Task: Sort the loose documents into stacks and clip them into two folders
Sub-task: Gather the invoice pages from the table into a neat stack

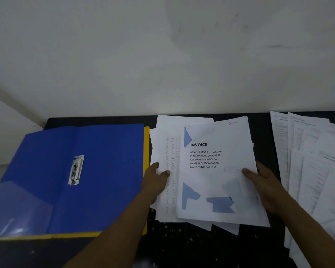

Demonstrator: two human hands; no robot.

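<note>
Two hands frame my view over the dark speckled table [191, 246]. Largest is the open blue folder [70, 180] at left, glossy plastic over a yellow folder [147, 151], its metal clip [76, 169] bare. The middle stack [211, 171] sits ragged under an invoice cover sheet [219, 180], and loose documents [313, 161] fan out at right. My left hand [156, 182] pinches the stack's left edge, thumb on top; my right hand [263, 188] grips its right edge likewise. The thin, slick sheets could slide (edges unsquared) and spill if I lift unevenly.
</note>
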